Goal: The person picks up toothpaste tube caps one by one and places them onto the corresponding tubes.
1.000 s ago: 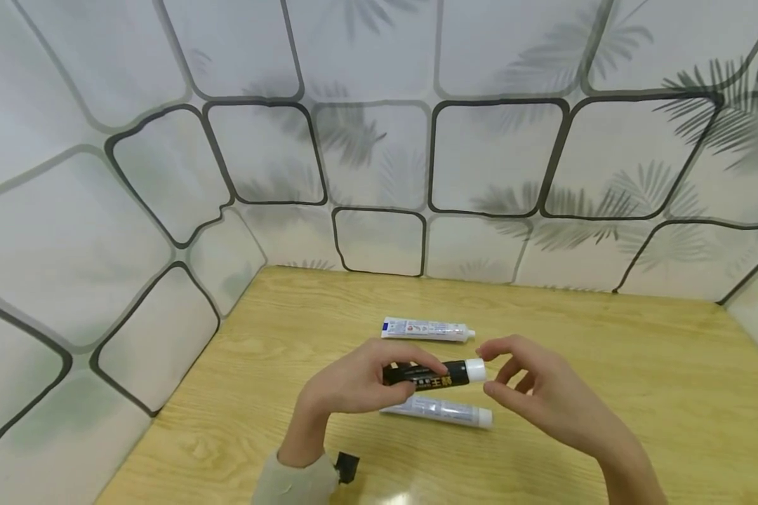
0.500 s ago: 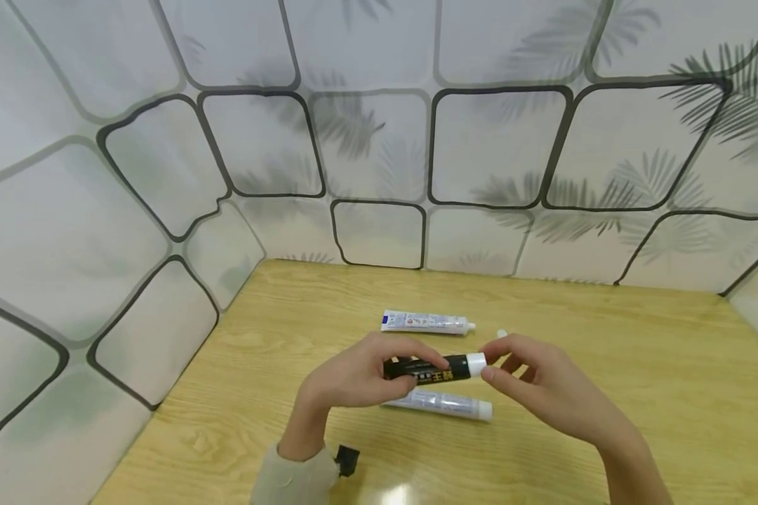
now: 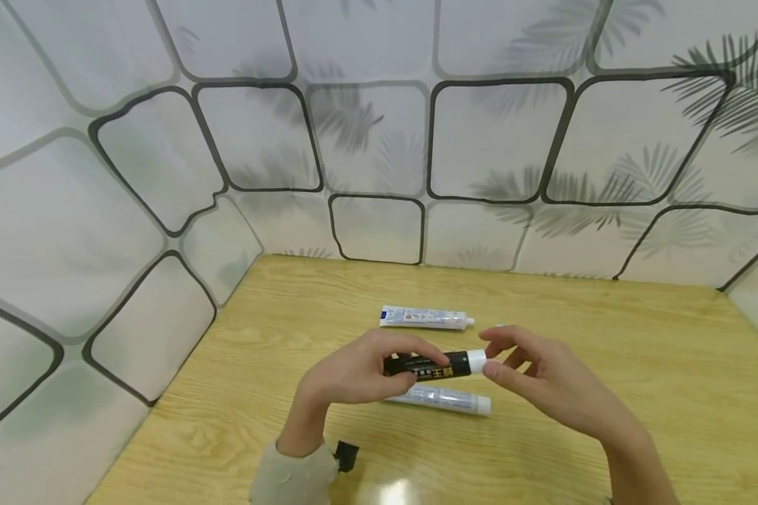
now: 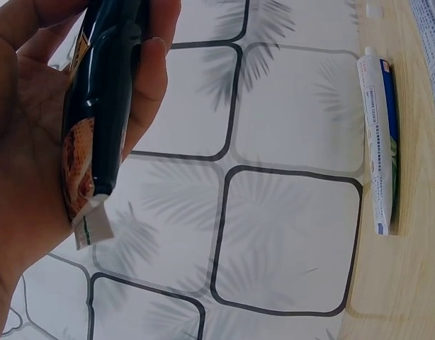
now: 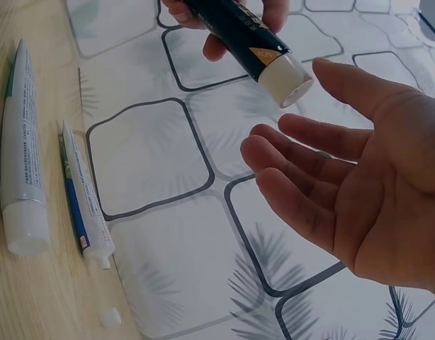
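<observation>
My left hand (image 3: 354,368) grips a black toothpaste tube (image 3: 426,366) with gold lettering, its white cap (image 3: 476,361) pointing right. In the left wrist view the tube's flat crimped end (image 4: 93,227) sticks out past the palm. Beside the cap is my right hand (image 3: 543,368), thumb and fingers spread loosely. The right wrist view shows a small gap between these fingers (image 5: 324,134) and the cap, with nothing held. Below the black tube lies a capped white tube (image 3: 445,398), partly hidden by the left hand. Farther back lies a smaller white tube (image 3: 426,318) with its nozzle bare.
A small loose white cap (image 5: 110,316) lies on the wooden table (image 3: 278,301) near the smaller tube's nozzle. A patterned wall (image 3: 379,140) rises at the back and left. A black square piece (image 3: 347,456) is by the left sleeve.
The right fingers close in on the cap's end, then part a little from it. The left hand keeps its grip on the tube. The head view has tipped slightly down.
</observation>
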A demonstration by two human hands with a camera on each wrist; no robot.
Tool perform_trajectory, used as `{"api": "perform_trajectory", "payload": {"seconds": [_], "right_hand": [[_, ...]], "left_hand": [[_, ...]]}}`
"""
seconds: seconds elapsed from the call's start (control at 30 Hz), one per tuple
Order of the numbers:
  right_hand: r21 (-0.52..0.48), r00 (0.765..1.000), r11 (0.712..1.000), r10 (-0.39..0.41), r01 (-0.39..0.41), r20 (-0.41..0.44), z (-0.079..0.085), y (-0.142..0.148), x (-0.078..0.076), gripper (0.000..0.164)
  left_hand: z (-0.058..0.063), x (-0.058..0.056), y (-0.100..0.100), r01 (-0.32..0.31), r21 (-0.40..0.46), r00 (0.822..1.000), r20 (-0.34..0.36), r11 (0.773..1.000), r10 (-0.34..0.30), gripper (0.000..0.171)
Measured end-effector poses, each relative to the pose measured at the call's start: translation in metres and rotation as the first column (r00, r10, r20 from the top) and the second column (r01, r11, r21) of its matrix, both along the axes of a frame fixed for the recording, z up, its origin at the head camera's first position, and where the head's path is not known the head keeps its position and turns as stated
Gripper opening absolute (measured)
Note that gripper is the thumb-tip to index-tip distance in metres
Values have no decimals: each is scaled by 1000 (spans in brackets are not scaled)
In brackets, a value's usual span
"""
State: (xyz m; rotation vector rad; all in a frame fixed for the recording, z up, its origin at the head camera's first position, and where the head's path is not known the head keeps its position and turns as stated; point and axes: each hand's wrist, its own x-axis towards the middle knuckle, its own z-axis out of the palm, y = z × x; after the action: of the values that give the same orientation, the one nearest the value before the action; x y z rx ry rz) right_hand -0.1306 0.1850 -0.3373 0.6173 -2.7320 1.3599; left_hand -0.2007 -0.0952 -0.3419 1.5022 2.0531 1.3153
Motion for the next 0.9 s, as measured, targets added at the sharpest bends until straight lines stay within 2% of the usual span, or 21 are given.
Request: {"api": "perform_trajectory", "payload": {"seconds": [0.13, 0.23, 0.33, 0.53, 0.9], "right_hand": [[-24, 996, 997, 70, -72, -60, -1, -3, 0, 42], [-35, 985, 992, 113, -118, -130, -3, -7, -1, 39], [-33, 980, 993, 110, -117, -168, -4, -11, -2, 34], [-28, 987, 997, 67, -72, -145, -3, -11, -2, 28], [-47, 988, 996, 62, -70, -142, -5, -4, -2, 24]], "left_hand": [[-1, 0, 0, 5, -2, 1000, 1, 1000, -5, 40], [-2, -1, 0, 7, -5, 1000, 1, 1000, -7, 40], [-2, -1, -1, 9, -7, 1000, 8, 1000, -9, 40], [-2, -2, -1, 16, 1, 1000, -3, 1000, -16, 41], [-1, -1, 2, 24, -2, 1000, 8, 1000, -24, 39]]}}
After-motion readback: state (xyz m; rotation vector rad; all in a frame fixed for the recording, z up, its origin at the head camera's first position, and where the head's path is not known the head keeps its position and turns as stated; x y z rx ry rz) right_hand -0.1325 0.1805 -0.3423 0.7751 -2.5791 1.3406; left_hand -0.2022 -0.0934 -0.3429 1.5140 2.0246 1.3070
